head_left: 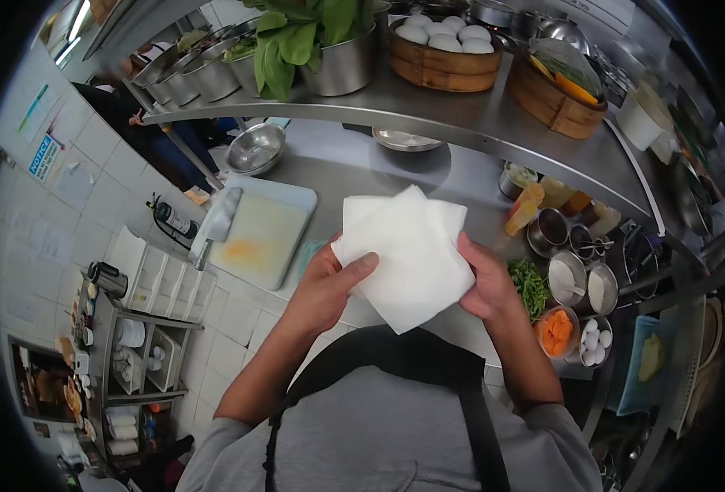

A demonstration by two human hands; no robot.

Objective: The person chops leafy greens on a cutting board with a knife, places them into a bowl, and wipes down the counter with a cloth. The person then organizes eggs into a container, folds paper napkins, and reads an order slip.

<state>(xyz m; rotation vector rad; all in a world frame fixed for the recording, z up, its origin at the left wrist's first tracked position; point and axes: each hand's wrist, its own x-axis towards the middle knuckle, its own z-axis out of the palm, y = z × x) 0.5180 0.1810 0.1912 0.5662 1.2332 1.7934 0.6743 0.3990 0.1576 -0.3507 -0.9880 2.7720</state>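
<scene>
Several white paper napkins (412,266) lie stacked and fanned at angles between my two hands, above the steel counter. My left hand (323,285) grips the stack's left side, its thumb pressed on top and its fingers hidden beneath. At the right edge, my right hand (487,280) closes on the sheets with its thumb along the border. Left of my hands lies a pale cutting board (268,221) with an orange stain. A cleaver (226,215) rests along its left side. A greenish cloth (309,252) is partly hidden behind my left hand.
Over the counter runs a steel shelf (330,111) with leafy greens (297,41) and a bamboo steamer (444,70) of eggs. A metal bowl (256,149) stands behind the board. To the right are chopped greens (528,289), orange pieces (555,332) and sauce bottles (525,209).
</scene>
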